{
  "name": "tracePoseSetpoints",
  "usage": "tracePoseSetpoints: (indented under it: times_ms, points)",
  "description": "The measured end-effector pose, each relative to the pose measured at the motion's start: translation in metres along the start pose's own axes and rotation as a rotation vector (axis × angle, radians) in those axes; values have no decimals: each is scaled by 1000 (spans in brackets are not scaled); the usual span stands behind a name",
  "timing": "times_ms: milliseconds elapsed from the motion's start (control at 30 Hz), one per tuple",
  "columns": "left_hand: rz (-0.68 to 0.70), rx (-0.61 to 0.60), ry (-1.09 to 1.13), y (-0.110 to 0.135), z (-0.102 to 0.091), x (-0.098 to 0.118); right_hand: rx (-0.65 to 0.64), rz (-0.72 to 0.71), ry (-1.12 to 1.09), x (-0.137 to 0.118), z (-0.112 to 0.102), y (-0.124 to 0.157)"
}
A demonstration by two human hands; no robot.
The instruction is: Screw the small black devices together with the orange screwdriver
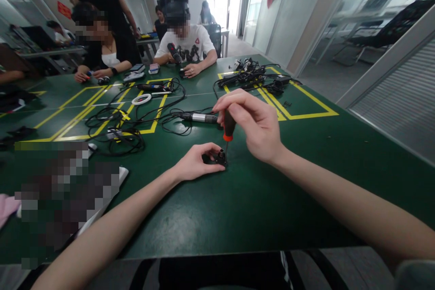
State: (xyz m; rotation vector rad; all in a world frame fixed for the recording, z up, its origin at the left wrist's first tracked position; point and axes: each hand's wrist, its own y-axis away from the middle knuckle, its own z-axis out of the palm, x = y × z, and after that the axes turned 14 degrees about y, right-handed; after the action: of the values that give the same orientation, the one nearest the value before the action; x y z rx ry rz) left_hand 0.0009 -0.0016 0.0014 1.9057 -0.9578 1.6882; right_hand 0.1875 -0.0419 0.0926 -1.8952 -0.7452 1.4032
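Note:
My right hand point(255, 123) is closed round a small screwdriver point(228, 129) with a black and red handle, held upright with its tip down on a small black part point(217, 159). My left hand point(195, 162) pinches that black part and holds it on the green table point(258, 199). The two hands are close together near the middle of the table. What the black part is I cannot make out.
A silver and black tool point(200, 118) lies just beyond my hands amid tangled black cables point(115, 127). More cables and black parts point(253, 77) lie at the far right inside yellow tape lines. Two people sit across the table, a third bends over behind them. A white tape ring point(142, 99) lies left of centre.

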Motion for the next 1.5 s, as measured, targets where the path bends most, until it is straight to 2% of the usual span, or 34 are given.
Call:
tracePoseSetpoints:
  times_ms: [133,400,633,800,967,1167,1500]
  points:
    - [2,-18,-11,-1,-1,-1,-6,51,-27,-3,-1,1]
    - [5,14,39,-2,1,-4,-18,231,-323,-4,2,-1]
    - [-3,10,10,-2,0,-3,-38,305,-474,-10,5,-5]
    - [-21,-4,-1,-2,1,-3,-86,333,-453,-8,5,-4]
    - [10,26,63,-1,4,-6,-63,368,-452,-8,3,-2]
    - [-13,5,25,-1,5,-4,-74,445,-477,-14,0,-1]
    - [6,-12,45,-2,6,-5,-53,429,-509,-15,1,2]
